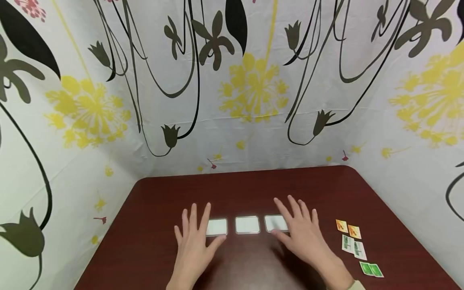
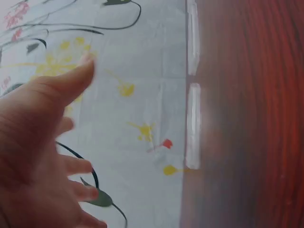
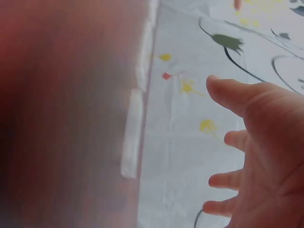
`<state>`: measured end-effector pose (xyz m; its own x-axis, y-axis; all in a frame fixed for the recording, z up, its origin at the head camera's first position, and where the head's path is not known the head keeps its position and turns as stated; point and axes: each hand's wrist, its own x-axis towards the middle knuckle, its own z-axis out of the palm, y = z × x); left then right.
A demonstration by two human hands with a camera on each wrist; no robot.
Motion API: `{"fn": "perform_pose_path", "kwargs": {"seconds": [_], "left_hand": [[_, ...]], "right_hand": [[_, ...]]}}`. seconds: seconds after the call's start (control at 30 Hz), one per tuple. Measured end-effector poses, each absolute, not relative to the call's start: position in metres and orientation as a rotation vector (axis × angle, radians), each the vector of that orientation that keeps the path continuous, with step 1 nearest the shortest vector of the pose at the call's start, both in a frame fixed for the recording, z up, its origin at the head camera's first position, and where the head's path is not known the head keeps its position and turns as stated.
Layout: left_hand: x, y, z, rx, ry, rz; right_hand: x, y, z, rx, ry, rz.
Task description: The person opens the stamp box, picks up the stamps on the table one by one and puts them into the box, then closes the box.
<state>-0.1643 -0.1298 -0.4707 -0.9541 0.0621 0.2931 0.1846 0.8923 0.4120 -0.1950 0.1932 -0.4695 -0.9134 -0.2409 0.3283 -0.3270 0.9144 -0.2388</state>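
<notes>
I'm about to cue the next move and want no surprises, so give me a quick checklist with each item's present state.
1. Left hand free: ok, fingers spread, holding nothing.
2. Right hand free: ok, also holding nothing.
3. Middle white piece unobstructed: ok, in full head view.
4. Right white piece unobstructed: not ok, the right hand partly covers it there.
5. Orange cards clear of the hands: ok, off to the right.
6. White pieces hollow or solid: cannot tell.

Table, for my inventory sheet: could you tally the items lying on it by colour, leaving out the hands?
White rectangles: 3
Orange slips: 2
White-and-green slips: 2
Green slips: 2
Total: 9
</notes>
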Motion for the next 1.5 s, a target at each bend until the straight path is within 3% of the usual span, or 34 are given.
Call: {"fn": "perform_pose_path", "kwargs": {"seconds": [0.27,0.53,0.97,1.5], "left_hand": [[-0.158,-0.117,-0.445,-0.422,-2.565,-0.662],[-0.175,-0.099,-0.436,-0.611,-2.646,-0.596],[-0.231,-0.035,-0.455,-0.829,-2.9,-0.463],[-0.261,0.014,-0.491,-0.949,-2.962,-0.286]], "right_hand": [[-0.204,0.224,-0.444,0.512,-2.738,0.349],[-0.219,0.226,-0.441,0.803,-2.726,0.179],[-0.236,0.23,-0.475,0.993,-2.773,0.079],[-0.246,0.235,-0.493,1.09,-2.651,0.028]]}}
